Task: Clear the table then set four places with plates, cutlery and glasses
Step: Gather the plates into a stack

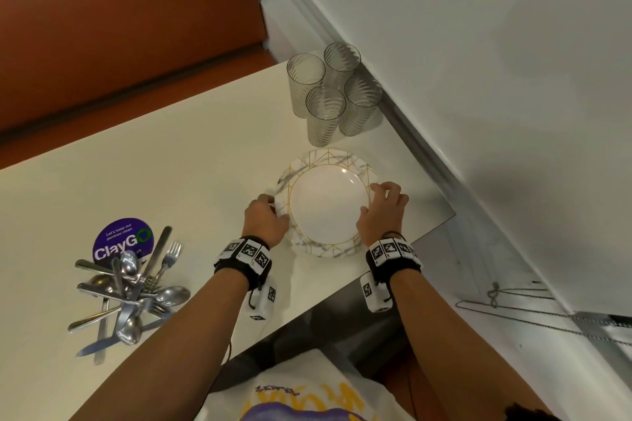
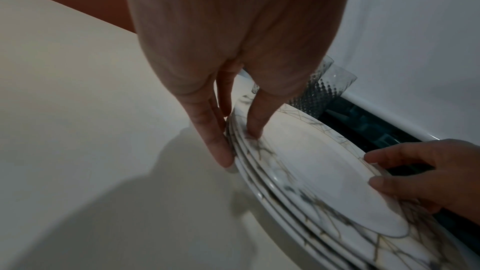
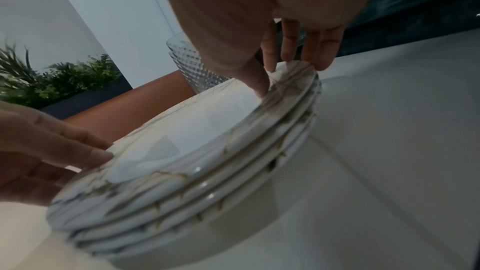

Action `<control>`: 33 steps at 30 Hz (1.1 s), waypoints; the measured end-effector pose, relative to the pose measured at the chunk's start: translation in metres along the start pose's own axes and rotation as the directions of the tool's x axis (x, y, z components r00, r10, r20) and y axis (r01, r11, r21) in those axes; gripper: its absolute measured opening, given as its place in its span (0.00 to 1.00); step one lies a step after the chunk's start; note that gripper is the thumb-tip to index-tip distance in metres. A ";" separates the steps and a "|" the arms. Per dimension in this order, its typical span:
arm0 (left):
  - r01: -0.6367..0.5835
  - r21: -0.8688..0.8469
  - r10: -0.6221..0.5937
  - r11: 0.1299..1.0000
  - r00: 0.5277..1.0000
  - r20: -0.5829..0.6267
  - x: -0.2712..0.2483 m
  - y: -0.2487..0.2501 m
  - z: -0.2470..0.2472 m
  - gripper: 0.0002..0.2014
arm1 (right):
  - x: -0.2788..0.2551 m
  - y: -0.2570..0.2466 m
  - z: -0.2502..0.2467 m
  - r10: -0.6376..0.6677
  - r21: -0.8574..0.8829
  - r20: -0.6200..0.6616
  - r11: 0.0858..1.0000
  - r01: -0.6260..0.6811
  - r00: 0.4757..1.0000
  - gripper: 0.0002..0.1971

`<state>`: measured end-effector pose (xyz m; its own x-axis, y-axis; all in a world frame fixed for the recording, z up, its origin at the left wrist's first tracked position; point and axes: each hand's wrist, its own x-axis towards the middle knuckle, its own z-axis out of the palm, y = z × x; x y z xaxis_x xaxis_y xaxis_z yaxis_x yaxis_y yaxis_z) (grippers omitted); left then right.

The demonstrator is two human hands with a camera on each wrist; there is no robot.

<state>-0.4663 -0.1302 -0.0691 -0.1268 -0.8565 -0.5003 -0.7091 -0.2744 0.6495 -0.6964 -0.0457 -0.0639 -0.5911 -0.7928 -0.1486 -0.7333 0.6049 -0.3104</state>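
A stack of several marble-rimmed plates [image 1: 328, 205] with gold lines sits near the right corner of the white table [image 1: 154, 181]. My left hand [image 1: 273, 207] holds the stack's left rim; in the left wrist view its thumb [image 2: 253, 129] lies on top and its fingers [image 2: 221, 147] run down the edge. My right hand [image 1: 374, 198] holds the right rim the same way, thumb [image 3: 259, 83] on top and fingers [image 3: 322, 59] over the outer edge. Several ribbed glasses [image 1: 335, 92] stand just behind the plates. A pile of cutlery [image 1: 130, 287] lies at the near left.
A purple round sticker [image 1: 121, 239] lies on the table under the cutlery. An orange bench [image 1: 119, 27] runs along the far side, and a white wall [image 1: 478, 79] rises close on the right. The table's corner [image 1: 453, 215] is just right of the plates.
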 end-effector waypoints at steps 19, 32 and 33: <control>-0.112 -0.005 0.112 0.994 0.993 0.043 0.009 0.021 0.006 0.25 | 0.020 0.004 -0.019 0.098 0.017 -0.019 0.995 -0.098 0.995 0.26; -0.008 -0.194 -0.019 0.981 0.990 -0.138 -0.034 -0.094 -0.108 0.08 | -0.049 -0.152 0.039 -0.444 0.228 -0.001 0.872 0.433 0.896 0.18; -0.001 -0.195 -0.031 0.981 0.987 -0.160 -0.039 -0.107 -0.120 0.08 | -0.058 -0.166 0.046 -0.481 0.249 0.028 0.853 0.459 0.876 0.17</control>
<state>-0.3026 -0.1195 -0.0502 0.0074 -0.9065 -0.4222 -0.5599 -0.3536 0.7493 -0.5245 -0.1036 -0.0466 -0.1561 -0.9877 -0.0076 -0.8130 0.1329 -0.5669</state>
